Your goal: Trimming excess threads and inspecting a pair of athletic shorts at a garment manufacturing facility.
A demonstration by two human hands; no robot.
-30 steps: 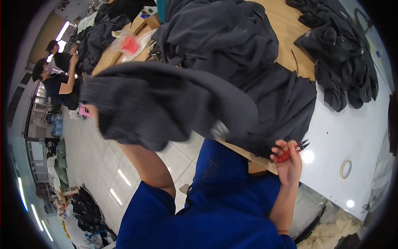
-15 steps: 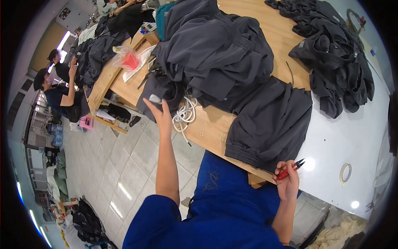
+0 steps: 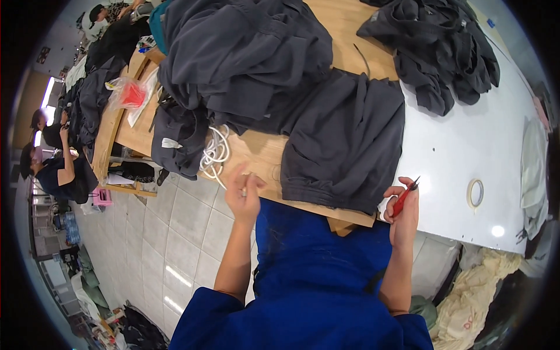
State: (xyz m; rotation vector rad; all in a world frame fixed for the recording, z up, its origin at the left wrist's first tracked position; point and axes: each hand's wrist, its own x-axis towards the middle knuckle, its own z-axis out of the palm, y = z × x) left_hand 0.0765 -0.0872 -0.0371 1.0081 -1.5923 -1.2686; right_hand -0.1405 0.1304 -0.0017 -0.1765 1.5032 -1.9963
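Observation:
My right hand (image 3: 401,210) is closed round red-handled thread snips (image 3: 401,201), their dark blades pointing up and away. It is at the table's near edge, beside the hem of dark grey shorts (image 3: 344,140) spread flat. My left hand (image 3: 244,193) hovers over the table's near edge, slightly blurred, its fingers loosely bent and apart with nothing seen in them. Just beyond it lies a coil of white cord (image 3: 216,150). Left of the cord, a dark grey garment piece (image 3: 181,131) hangs over the edge with a small white piece (image 3: 170,143) on it.
A big heap of grey garments (image 3: 245,58) covers the table's middle, with another pile (image 3: 431,52) at far right. A tape roll (image 3: 475,193) lies on the white tabletop (image 3: 449,204). A plastic bag with red contents (image 3: 131,94) is at left. Other people work beyond.
My left hand has drawn back from the grey piece with the white bit, toward me and right. My right hand still holds the snips. The whole view has shifted.

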